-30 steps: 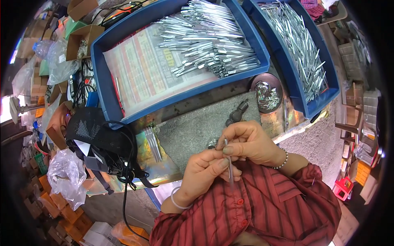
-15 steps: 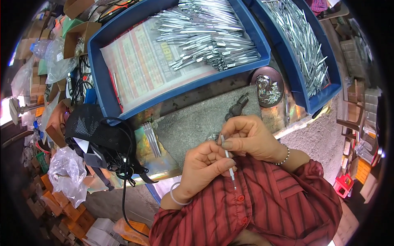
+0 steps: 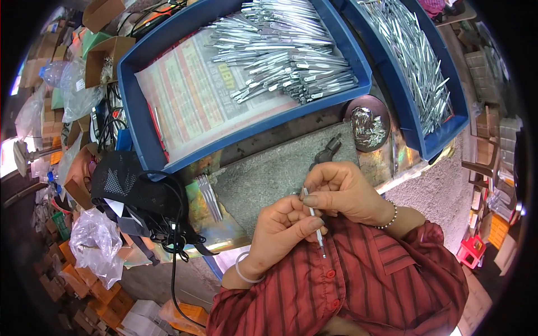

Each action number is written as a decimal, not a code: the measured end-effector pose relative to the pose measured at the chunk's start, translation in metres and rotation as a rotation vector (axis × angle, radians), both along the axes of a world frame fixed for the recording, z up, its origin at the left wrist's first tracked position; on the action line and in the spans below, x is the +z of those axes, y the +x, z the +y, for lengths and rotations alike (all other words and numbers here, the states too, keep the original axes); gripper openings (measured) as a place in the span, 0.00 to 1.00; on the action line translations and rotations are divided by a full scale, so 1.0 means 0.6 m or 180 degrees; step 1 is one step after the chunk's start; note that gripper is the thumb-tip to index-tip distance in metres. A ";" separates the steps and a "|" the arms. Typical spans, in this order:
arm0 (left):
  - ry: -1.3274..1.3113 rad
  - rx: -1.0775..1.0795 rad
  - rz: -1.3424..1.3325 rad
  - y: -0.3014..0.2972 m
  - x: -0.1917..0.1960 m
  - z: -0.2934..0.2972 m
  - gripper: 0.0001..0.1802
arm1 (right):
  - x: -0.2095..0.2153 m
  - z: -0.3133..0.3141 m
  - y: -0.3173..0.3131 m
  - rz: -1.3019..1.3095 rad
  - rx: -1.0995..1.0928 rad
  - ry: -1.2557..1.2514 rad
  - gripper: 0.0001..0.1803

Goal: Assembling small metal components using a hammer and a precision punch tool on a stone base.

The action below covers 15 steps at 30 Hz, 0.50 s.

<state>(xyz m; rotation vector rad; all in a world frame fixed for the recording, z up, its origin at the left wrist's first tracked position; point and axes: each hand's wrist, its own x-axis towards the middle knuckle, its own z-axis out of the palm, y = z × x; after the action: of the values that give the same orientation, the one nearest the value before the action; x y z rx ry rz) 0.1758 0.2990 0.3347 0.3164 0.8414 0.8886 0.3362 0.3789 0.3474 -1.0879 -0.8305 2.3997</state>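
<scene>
You hold a thin metal rod (image 3: 314, 219) between both hands, close in front of your chest and over the near edge of the desk (image 3: 263, 179). The rod is slim, silver and straight, and it stands almost upright with its lower end pointing down toward your red striped shirt (image 3: 358, 280). Your left hand (image 3: 286, 227) is closed on the lower part of it, with thumb and forefinger pinched together, and your right hand (image 3: 342, 190) is closed on the upper end with the fingertips. Just behind your right hand a small dark tool (image 3: 326, 151) lies on the grey desk surface, and beside it stands a round dish (image 3: 367, 127) with shiny metal pieces. Further back there is a large blue tray (image 3: 140, 129) lined with a printed sheet, carrying a heap of silver rods (image 3: 286, 53), and a second blue tray (image 3: 443, 134) to the right also holds many. On your left a black mesh bag (image 3: 126, 187) with cables sits near a few loose rods (image 3: 208, 193).
</scene>
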 end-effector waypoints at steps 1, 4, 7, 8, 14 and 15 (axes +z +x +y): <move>0.0046 -0.0025 0.0126 0.001 0.000 0.002 0.07 | -0.002 0.001 0.001 -0.0004 -0.0010 0.0002 0.08; 0.0100 -0.0038 0.0219 0.003 0.001 0.011 0.07 | -0.008 0.004 0.003 0.0044 -0.0104 0.0002 0.08; 0.0134 -0.0030 0.0235 0.003 0.002 0.017 0.07 | -0.008 0.010 0.004 0.0046 -0.0086 0.0022 0.07; 0.0165 -0.0040 0.0282 0.003 0.002 0.019 0.07 | -0.008 0.012 0.004 0.0041 -0.0092 0.0024 0.07; 0.0170 -0.0117 0.0317 0.003 0.009 0.031 0.07 | -0.008 0.018 0.005 -0.0024 -0.0061 -0.0009 0.07; 0.0166 -0.0121 0.0314 0.002 0.007 0.031 0.07 | -0.009 0.018 0.006 0.0013 -0.0044 -0.0038 0.07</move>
<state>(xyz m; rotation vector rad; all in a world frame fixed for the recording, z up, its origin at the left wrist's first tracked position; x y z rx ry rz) 0.1770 0.3174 0.3386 0.4232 0.9015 0.8658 0.3398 0.3896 0.3422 -1.0892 -0.8058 2.3978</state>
